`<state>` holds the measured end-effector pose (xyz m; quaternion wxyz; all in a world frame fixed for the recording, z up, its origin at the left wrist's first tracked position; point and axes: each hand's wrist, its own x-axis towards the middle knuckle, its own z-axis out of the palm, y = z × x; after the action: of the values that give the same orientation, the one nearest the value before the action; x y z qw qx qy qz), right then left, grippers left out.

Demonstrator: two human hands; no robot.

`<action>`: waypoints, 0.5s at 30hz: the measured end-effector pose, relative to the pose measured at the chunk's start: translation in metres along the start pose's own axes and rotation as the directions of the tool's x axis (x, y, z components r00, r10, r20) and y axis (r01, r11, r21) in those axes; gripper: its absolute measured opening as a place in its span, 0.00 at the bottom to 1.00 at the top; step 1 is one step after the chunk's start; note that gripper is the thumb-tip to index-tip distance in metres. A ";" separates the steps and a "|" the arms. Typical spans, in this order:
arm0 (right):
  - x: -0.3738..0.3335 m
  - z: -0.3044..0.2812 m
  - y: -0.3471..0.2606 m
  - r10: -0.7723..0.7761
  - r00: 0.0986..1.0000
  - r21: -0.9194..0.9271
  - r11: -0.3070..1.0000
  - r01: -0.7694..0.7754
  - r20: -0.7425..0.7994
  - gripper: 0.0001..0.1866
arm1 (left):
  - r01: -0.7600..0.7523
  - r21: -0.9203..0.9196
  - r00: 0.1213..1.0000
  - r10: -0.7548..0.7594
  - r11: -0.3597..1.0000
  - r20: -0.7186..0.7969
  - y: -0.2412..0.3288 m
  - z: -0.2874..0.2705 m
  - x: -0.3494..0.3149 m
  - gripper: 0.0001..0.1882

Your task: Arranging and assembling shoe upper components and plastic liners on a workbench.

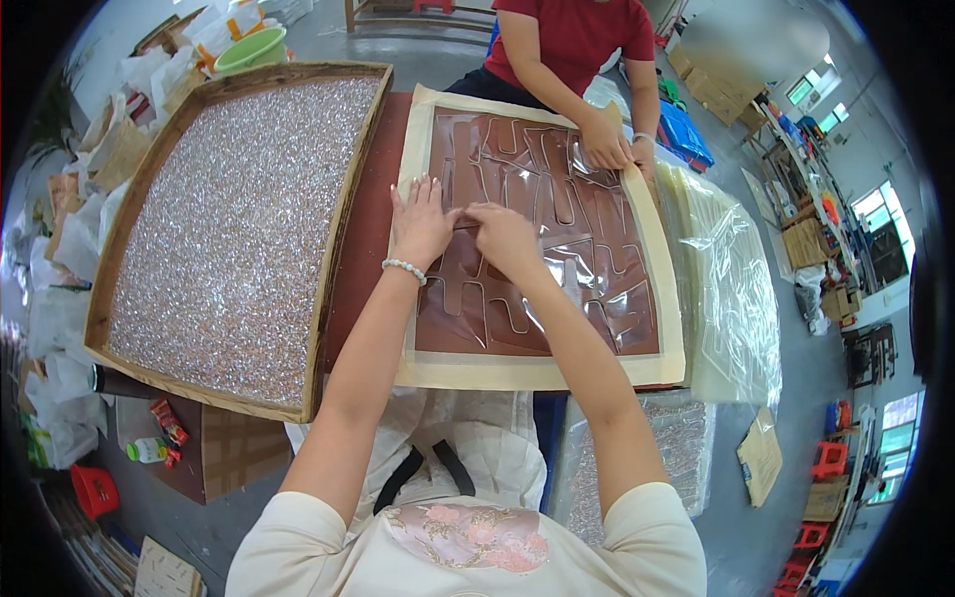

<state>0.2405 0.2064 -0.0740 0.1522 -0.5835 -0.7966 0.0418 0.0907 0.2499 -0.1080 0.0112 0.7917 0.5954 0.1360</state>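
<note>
In front of me lies a reddish-brown panel with a cream border [487, 370]. Clear plastic film [587, 261] covers its middle, with pale outlines of long, rounded shapes. My left hand [422, 227] rests flat on the panel's left side, fingers stretched out, a beaded bracelet at the wrist. Beside it, my right hand [504, 241] is closed in a pinch low over the film, its fingertips close to the left thumb. Whatever the pinch holds is too small to make out. Across the table, a co-worker's hands [609, 141] touch the panel's far right corner.
A wooden tray [326, 298] full of glittering silvery bits stands at the left. Stacked clear plastic sheets [731, 289] lie right of the panel. Beyond the tray are a green basin [251, 50] and plastic bags; a red bucket [95, 491] is on the floor.
</note>
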 end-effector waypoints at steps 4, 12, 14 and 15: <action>-0.022 -0.010 0.053 0.125 0.941 -0.155 0.971 -0.180 -0.315 0.22 | -0.026 -0.059 0.999 0.025 0.998 -0.032 -0.001 -0.002 -0.005 0.36; -0.051 0.001 0.097 0.234 0.948 -0.212 0.937 -0.279 -0.214 0.30 | -0.047 -0.032 0.995 0.044 0.998 -0.088 0.002 0.005 -0.009 0.34; -0.056 0.001 0.099 0.276 0.939 -0.109 0.947 -0.302 -0.205 0.30 | -0.054 -0.068 0.997 0.049 0.996 -0.064 0.007 0.004 -0.020 0.34; -0.063 0.001 0.100 0.279 0.938 -0.106 0.946 -0.305 -0.206 0.30 | -0.054 -0.106 0.998 0.050 0.993 -0.038 0.010 0.003 -0.029 0.34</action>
<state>0.3496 0.1790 -0.1113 0.1788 -0.7059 -0.6839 -0.0458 0.0939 0.2196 -0.1153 0.0398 0.8028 0.5664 0.1818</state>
